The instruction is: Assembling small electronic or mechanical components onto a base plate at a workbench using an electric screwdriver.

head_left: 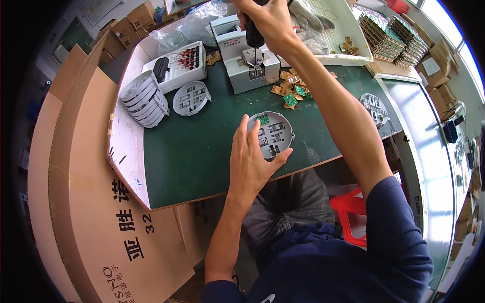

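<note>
My left hand (pixel 250 159) grips a round grey plastic housing (pixel 285 135) near the table's front edge, fingers along its left side and thumb at its near rim. A small green circuit board (pixel 262 119) sits in the far part of the housing, beside the fingertips. My right hand (pixel 273 25) is wrapped round a black electric screwdriver (pixel 254 39), held upright. Its bit points down into the front of a grey screw feeder (pixel 241 76); whether it touches a screw there is too small to tell.
Copper-coloured pieces and green boards (pixel 290 93) lie right of the feeder. Another grey housing (pixel 191 98), a stack of housings (pixel 145 101) and a white tray (pixel 177 65) with red-and-black parts stand left. A large cardboard box (pixel 101 202) borders the table; a red stool (pixel 348 212) is below.
</note>
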Motion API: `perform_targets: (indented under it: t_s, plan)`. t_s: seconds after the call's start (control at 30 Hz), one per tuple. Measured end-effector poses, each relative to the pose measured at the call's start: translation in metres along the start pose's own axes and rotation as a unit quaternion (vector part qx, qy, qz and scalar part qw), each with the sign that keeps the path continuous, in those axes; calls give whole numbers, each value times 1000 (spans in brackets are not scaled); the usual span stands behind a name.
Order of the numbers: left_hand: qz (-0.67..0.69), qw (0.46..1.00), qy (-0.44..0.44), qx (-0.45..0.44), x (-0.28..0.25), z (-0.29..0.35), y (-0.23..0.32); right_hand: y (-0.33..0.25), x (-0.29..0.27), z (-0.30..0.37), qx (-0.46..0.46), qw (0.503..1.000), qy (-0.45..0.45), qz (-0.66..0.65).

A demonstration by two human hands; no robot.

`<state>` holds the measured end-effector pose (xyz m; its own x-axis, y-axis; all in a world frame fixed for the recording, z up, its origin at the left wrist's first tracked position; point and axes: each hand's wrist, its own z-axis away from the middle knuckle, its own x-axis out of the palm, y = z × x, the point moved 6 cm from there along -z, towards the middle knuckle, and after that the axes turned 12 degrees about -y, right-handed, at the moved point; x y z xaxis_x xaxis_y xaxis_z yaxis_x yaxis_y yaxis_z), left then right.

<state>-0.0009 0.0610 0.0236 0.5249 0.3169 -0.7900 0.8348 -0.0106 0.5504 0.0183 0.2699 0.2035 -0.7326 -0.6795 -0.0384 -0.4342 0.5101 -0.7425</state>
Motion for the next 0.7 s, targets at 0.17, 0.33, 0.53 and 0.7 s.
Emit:
perform_targets:
  t_s: [0.17,0.33,0.53,0.7]
  plan:
    - [2,1000,-11,-2,1,1,1,13,-1,1,13,1000,8,22]
    - [1,1000,-15,4,1,0,0,15,5,19,56,998,-18,3]
    - [-12,1000,-9,10,1,1,-1,2,20,75,55,996,-75,7]
    - [-8,1000,10,19,-1,0,3,-24,28,92,70,995,-42,-64]
